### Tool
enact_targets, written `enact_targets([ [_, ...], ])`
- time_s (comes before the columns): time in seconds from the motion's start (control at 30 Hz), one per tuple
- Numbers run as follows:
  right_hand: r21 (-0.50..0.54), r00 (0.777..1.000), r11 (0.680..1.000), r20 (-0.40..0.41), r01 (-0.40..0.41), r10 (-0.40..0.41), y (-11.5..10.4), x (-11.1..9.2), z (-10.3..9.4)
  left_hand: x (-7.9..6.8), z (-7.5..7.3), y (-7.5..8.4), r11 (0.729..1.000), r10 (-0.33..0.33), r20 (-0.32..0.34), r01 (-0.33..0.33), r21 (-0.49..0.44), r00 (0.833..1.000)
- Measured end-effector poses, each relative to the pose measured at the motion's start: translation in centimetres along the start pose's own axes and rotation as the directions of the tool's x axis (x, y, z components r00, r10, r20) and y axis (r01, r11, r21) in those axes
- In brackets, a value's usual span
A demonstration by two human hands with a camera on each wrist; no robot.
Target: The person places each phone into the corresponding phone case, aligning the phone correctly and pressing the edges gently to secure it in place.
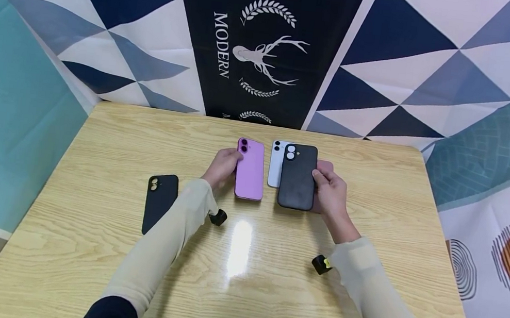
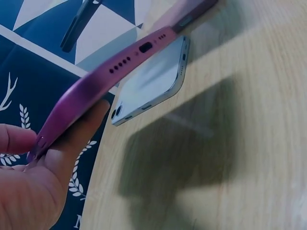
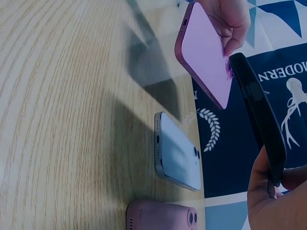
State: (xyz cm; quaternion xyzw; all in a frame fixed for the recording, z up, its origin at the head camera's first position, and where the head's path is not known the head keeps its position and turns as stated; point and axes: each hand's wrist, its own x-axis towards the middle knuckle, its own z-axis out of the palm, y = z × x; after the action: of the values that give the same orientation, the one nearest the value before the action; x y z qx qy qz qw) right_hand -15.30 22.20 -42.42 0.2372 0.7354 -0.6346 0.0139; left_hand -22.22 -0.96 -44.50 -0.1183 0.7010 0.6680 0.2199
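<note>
My left hand [image 1: 223, 166] grips a purple phone [image 1: 250, 175] by its left edge. In the left wrist view its bottom edge with the charging port shows, and the phone is lifted over the table. My right hand [image 1: 332, 194] pinches a black phone case [image 1: 297, 181] at its right edge, camera cutouts at the top left. The case is also raised, a short way right of the purple phone. Beneath it, partly covered from above, a pale blue phone [image 3: 177, 151] and a pink phone or cased phone [image 3: 160, 215] lie camera side up.
Another black phone case [image 1: 159, 202] lies at the left of the wooden table [image 1: 85, 265], next to my left forearm. A patterned cloth wall [image 1: 266, 51] stands right behind the table's far edge. Small black cameras [image 1: 218, 218] hang under both wrists.
</note>
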Motion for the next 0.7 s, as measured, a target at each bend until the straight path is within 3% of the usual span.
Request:
enact_targets([
  [0.33,0.041,0.998,0.999,0.057,0.029,-0.031,-0.6,-0.5,0.7,-1.5,0.7,-0.6,0.984,0.047,0.046,-0.039,-0.171,0.998],
  [0.7,0.037,0.996,0.999,0.091,0.015,-0.018,-1.1,-0.9,1.4,-2.7,1.8,-0.8,0.968,0.064,0.093,-0.039,-0.247,0.994],
])
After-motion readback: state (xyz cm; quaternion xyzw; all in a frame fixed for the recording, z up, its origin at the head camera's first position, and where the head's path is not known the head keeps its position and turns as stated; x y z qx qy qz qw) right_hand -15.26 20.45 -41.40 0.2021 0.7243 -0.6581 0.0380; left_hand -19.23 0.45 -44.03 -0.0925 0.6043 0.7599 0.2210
